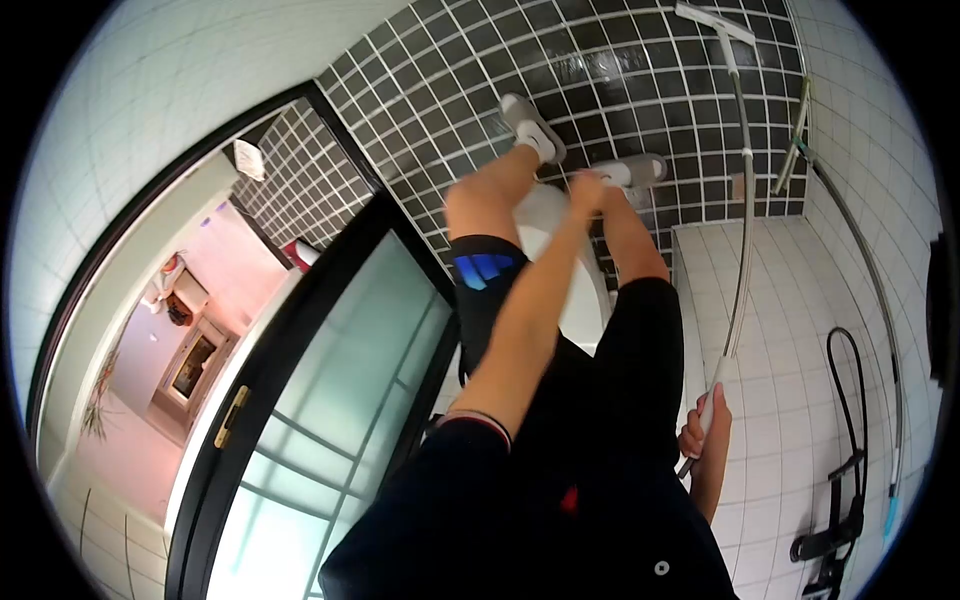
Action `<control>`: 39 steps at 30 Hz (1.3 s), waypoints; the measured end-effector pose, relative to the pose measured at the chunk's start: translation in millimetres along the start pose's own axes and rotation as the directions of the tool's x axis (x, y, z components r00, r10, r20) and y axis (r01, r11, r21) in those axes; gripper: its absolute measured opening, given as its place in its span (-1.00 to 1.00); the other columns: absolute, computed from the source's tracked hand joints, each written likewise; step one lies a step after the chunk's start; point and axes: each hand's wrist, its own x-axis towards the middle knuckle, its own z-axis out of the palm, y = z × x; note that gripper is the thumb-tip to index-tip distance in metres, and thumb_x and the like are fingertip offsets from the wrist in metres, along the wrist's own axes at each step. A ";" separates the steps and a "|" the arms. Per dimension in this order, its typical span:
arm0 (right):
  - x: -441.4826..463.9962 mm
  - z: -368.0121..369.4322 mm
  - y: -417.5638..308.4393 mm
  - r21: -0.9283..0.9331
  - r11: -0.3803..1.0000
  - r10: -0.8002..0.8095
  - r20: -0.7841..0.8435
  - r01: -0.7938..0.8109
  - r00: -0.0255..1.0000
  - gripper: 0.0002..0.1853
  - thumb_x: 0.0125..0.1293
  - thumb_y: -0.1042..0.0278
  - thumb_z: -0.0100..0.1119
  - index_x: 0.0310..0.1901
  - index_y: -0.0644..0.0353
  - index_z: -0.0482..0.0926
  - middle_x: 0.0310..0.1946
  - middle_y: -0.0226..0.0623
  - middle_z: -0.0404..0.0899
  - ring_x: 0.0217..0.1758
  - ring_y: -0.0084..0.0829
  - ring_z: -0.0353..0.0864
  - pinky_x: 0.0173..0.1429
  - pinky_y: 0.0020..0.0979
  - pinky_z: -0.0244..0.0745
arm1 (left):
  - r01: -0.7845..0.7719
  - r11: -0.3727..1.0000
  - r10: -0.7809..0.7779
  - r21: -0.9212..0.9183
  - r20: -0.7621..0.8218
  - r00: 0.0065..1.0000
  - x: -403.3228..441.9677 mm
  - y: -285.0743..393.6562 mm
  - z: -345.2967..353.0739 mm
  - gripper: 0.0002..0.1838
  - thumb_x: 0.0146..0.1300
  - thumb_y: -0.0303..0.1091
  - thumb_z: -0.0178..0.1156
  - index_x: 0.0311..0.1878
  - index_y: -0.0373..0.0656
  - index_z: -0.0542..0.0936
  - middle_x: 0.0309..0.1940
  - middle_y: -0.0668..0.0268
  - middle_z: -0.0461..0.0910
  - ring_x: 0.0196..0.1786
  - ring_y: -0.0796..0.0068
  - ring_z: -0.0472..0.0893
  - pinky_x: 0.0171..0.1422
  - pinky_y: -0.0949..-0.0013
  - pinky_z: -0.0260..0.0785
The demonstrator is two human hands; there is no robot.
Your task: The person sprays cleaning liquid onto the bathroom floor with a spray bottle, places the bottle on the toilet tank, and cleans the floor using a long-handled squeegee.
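My right hand point(707, 425) is wrapped around the grip of a long-handled floor squeegee point(747, 190). Its pole runs up and away to a white squeegee head point(715, 22) on the dark tiled floor. My left arm stretches down across my legs. My left hand point(590, 190) is near my right shin, small and blurred, and its fingers cannot be made out. Between my legs is a smooth white curved fixture point(585, 310) that looks like a toilet, partly hidden by my arm. My feet are in grey slippers point(533, 128).
Dark floor tiles point(430, 110) look wet in places. A second pole point(870, 260) leans along the right wall, with a black shower fitting point(835, 535) nearby. At left, a black-framed frosted glass door point(330, 370) stands beside a doorway into a pinkish room.
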 end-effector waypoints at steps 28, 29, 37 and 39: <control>2.6 245.5 37.7 0.081 0.976 -0.218 0.264 0.204 0.940 -0.68 0.40 0.02 0.01 -0.05 0.10 0.36 -0.22 -0.23 0.56 -0.26 -0.48 0.53 -0.23 -0.40 0.44 | 0.251 0.691 -0.038 -0.677 0.313 0.949 -258.4 139.2 -422.8 -0.59 0.34 -0.03 0.05 -0.11 -0.26 0.49 -0.37 0.04 0.63 -0.26 0.11 0.64 -0.13 0.21 0.43; 4.8 269.4 45.4 0.099 0.972 -0.234 0.316 0.213 0.919 -0.67 0.41 0.01 0.00 -0.04 0.10 0.37 -0.19 -0.25 0.55 -0.14 -0.46 0.54 -0.10 -0.36 0.45 | 0.255 0.681 -0.033 -0.686 0.319 0.947 -259.4 131.7 -427.5 -0.59 0.34 -0.03 0.05 -0.11 -0.26 0.49 -0.37 0.04 0.63 -0.26 0.11 0.64 -0.13 0.21 0.43; 37.8 383.7 100.7 0.047 0.986 -0.151 0.654 0.160 0.741 -0.62 0.41 -0.06 -0.03 -0.03 0.10 0.45 -0.48 -0.55 0.49 -0.45 -0.63 0.44 -0.36 -0.54 0.31 | 0.603 0.403 -0.117 -0.688 0.615 0.780 -226.0 55.7 -466.1 -0.59 0.23 -0.19 0.10 0.07 -0.22 0.40 -0.47 0.28 0.52 -0.56 0.51 0.55 -0.63 0.44 0.41; 42.8 389.1 107.3 0.078 0.983 -0.180 0.628 0.169 0.757 -0.59 0.39 -0.07 -0.01 0.01 0.12 0.44 -0.36 -0.47 0.53 -0.34 -0.58 0.48 -0.24 -0.48 0.37 | 0.652 0.448 -0.138 -0.612 0.673 0.727 -217.9 42.3 -458.7 -0.65 0.22 -0.17 0.11 -0.04 -0.22 0.46 -0.52 0.31 0.50 -0.57 0.52 0.53 -0.63 0.43 0.39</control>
